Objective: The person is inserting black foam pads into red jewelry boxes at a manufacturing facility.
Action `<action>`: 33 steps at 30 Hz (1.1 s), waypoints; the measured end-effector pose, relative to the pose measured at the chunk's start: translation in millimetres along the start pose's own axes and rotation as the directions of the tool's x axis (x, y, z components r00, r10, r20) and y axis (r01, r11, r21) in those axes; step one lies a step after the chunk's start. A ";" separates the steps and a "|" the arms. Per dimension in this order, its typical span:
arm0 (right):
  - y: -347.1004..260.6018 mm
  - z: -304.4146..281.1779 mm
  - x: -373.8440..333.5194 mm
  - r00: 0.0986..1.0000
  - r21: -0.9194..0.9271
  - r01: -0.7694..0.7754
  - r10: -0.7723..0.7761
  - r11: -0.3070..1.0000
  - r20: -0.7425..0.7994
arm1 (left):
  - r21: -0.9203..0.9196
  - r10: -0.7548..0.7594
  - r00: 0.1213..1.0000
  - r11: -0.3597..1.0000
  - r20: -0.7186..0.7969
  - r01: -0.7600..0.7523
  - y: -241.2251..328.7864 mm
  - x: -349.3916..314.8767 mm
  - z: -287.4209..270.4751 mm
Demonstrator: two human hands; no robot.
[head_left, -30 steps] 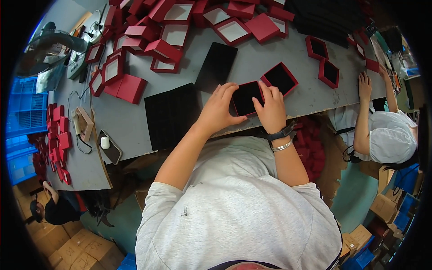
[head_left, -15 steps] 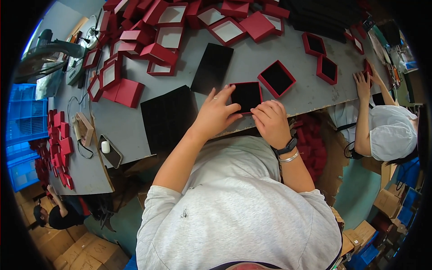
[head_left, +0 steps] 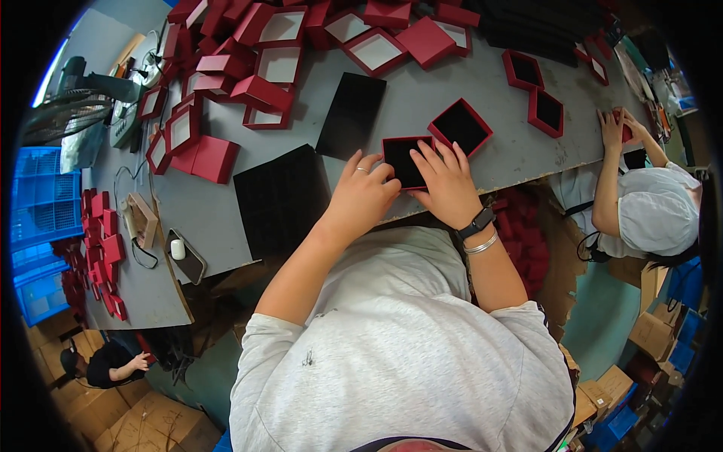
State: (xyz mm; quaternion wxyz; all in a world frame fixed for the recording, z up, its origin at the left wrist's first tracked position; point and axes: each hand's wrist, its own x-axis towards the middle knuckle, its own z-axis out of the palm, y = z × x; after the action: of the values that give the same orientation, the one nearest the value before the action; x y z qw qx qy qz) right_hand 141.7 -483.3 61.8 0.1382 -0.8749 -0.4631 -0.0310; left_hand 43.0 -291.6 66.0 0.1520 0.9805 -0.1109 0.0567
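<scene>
A small red box (head_left: 399,154) with a black lining lies at the table's near edge in front of me. My left hand (head_left: 360,194) has its fingers curled round the box's left side. My right hand (head_left: 448,187) is open over the right part of the box, fingers stretched forward onto the black lining. Its fingertips reach close to a second red box with black inside (head_left: 460,127), which lies just beyond to the right. Left of the boxes are a flat black sheet (head_left: 351,114) and a larger black sheet with faint square marks (head_left: 279,200).
Red boxes with white insides (head_left: 280,64) are heaped at the back left. Two black-lined boxes (head_left: 545,111) stand to the right. A phone with a white earbud case (head_left: 178,249) lies left. A co-worker (head_left: 655,207) handles a red piece at the right; another person (head_left: 109,365) is lower left.
My right hand has moved from the box's near right corner up over its lining, fingers now stretched out. My left fingers have drawn back from the far rim to the left side.
</scene>
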 end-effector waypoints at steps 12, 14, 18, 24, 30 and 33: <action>69.8 -3.4 4.9 0.873 -0.104 -0.282 0.210 0.954 -0.440 | 0.162 -0.552 0.773 0.770 -0.313 0.617 -88.4 -101.1 -18.4; 60.1 -11.2 41.0 0.890 0.096 -0.169 0.194 0.981 -0.414 | 0.114 -0.574 0.755 0.767 -0.318 0.632 -90.1 -98.4 -14.4; 35.6 8.7 141.3 0.887 0.094 0.120 -0.064 0.988 -0.458 | 0.122 -0.593 0.744 0.751 -0.308 0.649 -86.1 -96.3 -16.7; 59.0 45.2 197.6 0.995 -0.209 0.043 -0.060 0.977 -0.077 | 0.074 -0.588 0.741 0.765 -0.326 0.640 -83.0 -94.7 -16.4; -2.5 -25.8 106.6 0.904 0.146 0.143 -0.068 0.979 -0.423 | 0.038 -0.624 0.707 0.740 -0.333 0.671 -82.6 -99.1 -16.6; 8.0 -19.2 59.4 0.922 0.134 0.023 0.031 0.991 -0.385 | 0.055 -0.604 0.724 0.754 -0.332 0.654 -85.9 -96.2 -17.2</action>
State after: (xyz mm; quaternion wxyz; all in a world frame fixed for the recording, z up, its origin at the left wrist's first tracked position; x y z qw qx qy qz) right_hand 183.4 -445.1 89.3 0.2859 -0.8411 -0.4261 -0.1708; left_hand -31.3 -187.2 43.8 0.0937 0.9488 0.2586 0.1556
